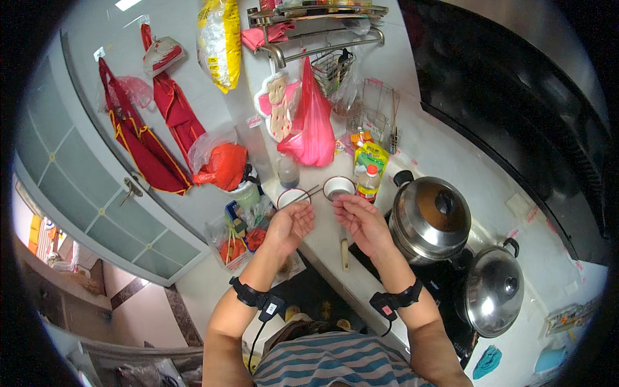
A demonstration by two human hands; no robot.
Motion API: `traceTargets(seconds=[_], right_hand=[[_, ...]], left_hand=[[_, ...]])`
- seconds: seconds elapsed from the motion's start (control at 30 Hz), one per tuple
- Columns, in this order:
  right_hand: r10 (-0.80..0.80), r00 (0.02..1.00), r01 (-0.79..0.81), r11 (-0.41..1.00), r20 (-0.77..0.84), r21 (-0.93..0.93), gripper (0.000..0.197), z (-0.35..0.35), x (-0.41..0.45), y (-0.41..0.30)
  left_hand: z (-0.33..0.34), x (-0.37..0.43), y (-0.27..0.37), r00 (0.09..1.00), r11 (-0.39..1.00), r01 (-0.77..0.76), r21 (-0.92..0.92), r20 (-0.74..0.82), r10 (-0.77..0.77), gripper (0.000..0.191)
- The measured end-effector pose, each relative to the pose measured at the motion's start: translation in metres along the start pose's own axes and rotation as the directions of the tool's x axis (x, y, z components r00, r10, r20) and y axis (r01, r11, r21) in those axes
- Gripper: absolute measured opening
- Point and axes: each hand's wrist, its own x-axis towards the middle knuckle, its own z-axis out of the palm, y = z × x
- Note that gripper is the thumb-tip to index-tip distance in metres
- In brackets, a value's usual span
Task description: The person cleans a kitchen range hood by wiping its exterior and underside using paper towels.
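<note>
My left hand is held palm-up with its fingers loosely curled and nothing visible in it. It hovers just in front of a white bowl with a dark rim, across which chopsticks lie. My right hand faces it, also without anything visible in it, fingers bent and a little apart. Beyond its fingertips stands a second white bowl. Under my right hand lies a knife, its pale handle showing and its blade partly hidden.
A red-capped bottle and a yellow-green pouch stand near my right hand. On the black cooktop sit a lidded steel steamer pot and a lidded pan. A pink bag hangs behind; baskets of vegetables stand lower left.
</note>
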Motion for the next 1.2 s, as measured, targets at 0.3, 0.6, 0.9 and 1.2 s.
traceTargets(seconds=[0.3,0.6,0.9,1.2], right_hand=[[-0.154,0.978,0.127,0.975,-0.143,-0.181,0.019,0.027,0.115,-0.017],[-0.236,0.963,0.155,0.883,-0.133,-0.442,0.02,0.073,0.252,0.003],[-0.242,0.95,0.132,-0.267,0.199,-0.955,0.04,0.03,0.332,0.05],[-0.287,0.954,-0.152,-0.707,0.084,-0.69,0.031,0.029,0.324,0.075]], left_hand=[[-0.056,0.143,0.106,0.965,0.958,-0.256,0.132,0.094,0.245,0.013],[-0.089,0.254,0.145,0.843,0.707,-0.535,0.462,0.349,0.41,0.024],[-0.113,0.289,0.116,0.907,0.679,-0.4,0.616,0.372,0.196,0.03],[-0.105,0.291,0.122,0.92,0.777,-0.331,0.535,0.367,0.138,0.033]])
